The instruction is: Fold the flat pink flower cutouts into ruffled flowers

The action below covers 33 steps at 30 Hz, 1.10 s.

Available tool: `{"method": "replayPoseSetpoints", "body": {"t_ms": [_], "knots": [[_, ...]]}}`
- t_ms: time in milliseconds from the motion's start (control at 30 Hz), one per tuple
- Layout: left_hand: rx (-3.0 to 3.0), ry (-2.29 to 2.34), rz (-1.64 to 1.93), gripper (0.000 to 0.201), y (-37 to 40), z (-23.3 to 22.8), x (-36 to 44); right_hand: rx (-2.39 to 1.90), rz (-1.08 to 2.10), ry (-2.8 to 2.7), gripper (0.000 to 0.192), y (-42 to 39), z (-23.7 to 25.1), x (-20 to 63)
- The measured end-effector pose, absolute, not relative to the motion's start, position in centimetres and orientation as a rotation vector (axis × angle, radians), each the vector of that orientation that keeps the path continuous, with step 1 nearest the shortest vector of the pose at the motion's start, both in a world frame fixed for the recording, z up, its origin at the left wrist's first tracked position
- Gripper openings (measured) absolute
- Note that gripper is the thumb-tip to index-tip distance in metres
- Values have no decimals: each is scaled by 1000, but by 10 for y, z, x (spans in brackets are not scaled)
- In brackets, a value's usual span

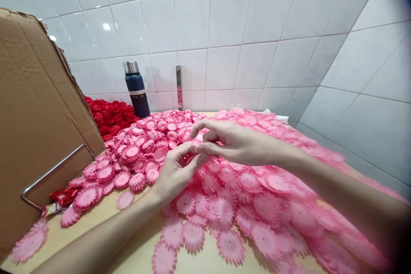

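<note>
Meeting mid-frame above the pink scalloped paper flower discs (224, 205) heaped on the wooden counter (135, 257), the left hand (175, 171) and right hand (237, 143) pinch fingers together; whether they grip one disc, I cannot tell. Thin stuck-together discs could slip, or a sweeping forearm might scatter the pile's loose edge.

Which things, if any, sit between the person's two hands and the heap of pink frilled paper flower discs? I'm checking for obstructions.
Nothing visible does. The left hand and right hand meet fingertip to fingertip directly over the heap of pink frilled paper flower discs. The dark blue metal flask and the brown cardboard sheet stand off to the left.
</note>
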State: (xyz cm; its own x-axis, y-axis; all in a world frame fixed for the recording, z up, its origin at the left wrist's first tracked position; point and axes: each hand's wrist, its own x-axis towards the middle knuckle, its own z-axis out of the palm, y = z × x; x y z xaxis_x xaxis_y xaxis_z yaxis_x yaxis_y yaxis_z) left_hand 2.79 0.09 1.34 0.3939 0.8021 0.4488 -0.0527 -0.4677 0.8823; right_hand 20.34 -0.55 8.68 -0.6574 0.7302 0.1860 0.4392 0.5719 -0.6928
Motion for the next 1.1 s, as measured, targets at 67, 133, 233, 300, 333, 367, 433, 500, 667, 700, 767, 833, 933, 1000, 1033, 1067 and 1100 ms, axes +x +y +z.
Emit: {"method": "replayPoseSetpoints", "body": {"t_ms": [67,133,233,300,333,367,433,500,667,700,767,833,933,1000,1033,1067,1100], "knots": [[1752,664,1229,14,1,13,27,-912,852,-2335,23,-4,86,205],[1716,718,1268,17,3,11,25,-905,842,-2311,25,0,85,211],[1624,826,1361,20,9,8,22,-994,689,-2211,27,11,86,228],[1573,869,1415,21,13,6,20,-1095,466,-2082,26,20,88,242],[1562,880,1423,21,14,6,20,-1176,341,-2017,25,24,90,249],[1564,888,1418,21,15,6,20,-1280,250,-1972,26,26,91,254],[1603,905,1386,21,15,9,21,-1451,153,-1916,31,28,94,260],[1661,914,1356,19,13,12,23,-1479,167,-1965,36,25,95,257],[1791,882,1293,19,8,15,24,-1034,412,-2314,26,10,87,227],[1795,878,1281,21,7,14,23,-976,410,-2333,24,9,84,222],[1753,870,1270,24,8,13,22,-970,332,-2313,16,10,79,217],[1671,854,1279,26,10,11,20,-1072,152,-2230,15,15,76,219],[1621,838,1306,34,13,10,20,-1215,-121,-2122,23,21,75,230],[1622,837,1349,38,13,10,22,-1232,-119,-2125,26,21,77,234],[1613,834,1365,38,13,10,23,-1219,-55,-2135,25,20,79,234],[1592,834,1376,36,13,10,23,-1191,34,-2157,24,17,80,233],[1568,838,1380,33,12,11,24,-1150,137,-2192,23,14,81,230]]}}
